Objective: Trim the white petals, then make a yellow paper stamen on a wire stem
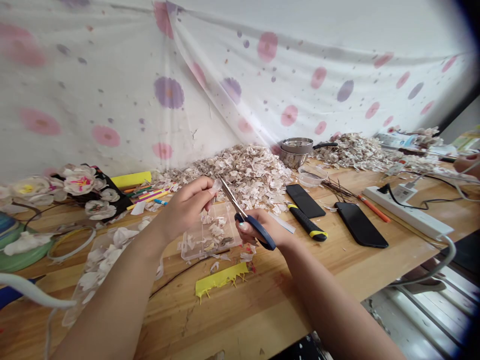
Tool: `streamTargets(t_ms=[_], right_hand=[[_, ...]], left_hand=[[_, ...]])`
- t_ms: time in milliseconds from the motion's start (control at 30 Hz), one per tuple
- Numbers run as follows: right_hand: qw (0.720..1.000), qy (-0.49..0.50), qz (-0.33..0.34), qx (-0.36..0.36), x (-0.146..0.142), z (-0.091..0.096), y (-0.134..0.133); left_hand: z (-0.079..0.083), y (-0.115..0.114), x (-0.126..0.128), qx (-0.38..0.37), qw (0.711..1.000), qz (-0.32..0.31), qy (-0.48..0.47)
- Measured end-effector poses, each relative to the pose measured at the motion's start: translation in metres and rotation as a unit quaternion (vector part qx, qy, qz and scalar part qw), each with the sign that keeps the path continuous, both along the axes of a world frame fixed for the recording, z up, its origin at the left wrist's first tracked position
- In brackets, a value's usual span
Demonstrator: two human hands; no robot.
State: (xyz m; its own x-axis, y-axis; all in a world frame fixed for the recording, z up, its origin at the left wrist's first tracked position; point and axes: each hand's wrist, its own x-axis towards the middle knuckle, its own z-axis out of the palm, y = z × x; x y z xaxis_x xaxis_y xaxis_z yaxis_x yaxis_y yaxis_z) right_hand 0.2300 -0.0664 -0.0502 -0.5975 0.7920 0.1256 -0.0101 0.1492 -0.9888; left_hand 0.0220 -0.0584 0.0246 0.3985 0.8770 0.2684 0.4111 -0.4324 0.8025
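My left hand [193, 202] pinches a small whitish, translucent petal-like piece [216, 185] between thumb and fingers. In my right hand [262, 227] is a pair of scissors [233, 199] with dark blue handles, its blades pointing up and left beside the piece. Whether the blades touch the piece I cannot tell. Beneath both hands lies a clear plastic compartment box [191, 252] with pale scraps in it. A fringed yellow strip [221, 281] rests on the wooden table [232, 330] nearer to me.
Heaped pale flakes [243, 172] lie behind my hands. To the right are a utility knife [307, 222], two black phones [305, 200] and a power strip [408, 212] with cables. Finished-looking flowers [80, 182] stand at the left. Another person's hand [467, 165] shows at the far right.
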Motion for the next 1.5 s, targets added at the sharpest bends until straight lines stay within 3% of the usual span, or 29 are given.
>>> streamTargets(t_ms=[767, 1233, 1500], right_hand=[[0.998, -0.055, 0.007, 0.028, 0.006, 0.0, 0.003], [0.994, -0.086, 0.065, 0.035, 0.02, -0.006, 0.012], [0.99, -0.104, 0.092, 0.021, 0.025, 0.001, 0.012]], left_hand=[[0.004, 0.001, -0.01, -0.052, 0.998, -0.013, 0.036], [0.001, 0.006, -0.025, -0.079, 0.993, -0.038, 0.082], [0.002, 0.01, -0.033, -0.082, 0.986, -0.064, 0.128]])
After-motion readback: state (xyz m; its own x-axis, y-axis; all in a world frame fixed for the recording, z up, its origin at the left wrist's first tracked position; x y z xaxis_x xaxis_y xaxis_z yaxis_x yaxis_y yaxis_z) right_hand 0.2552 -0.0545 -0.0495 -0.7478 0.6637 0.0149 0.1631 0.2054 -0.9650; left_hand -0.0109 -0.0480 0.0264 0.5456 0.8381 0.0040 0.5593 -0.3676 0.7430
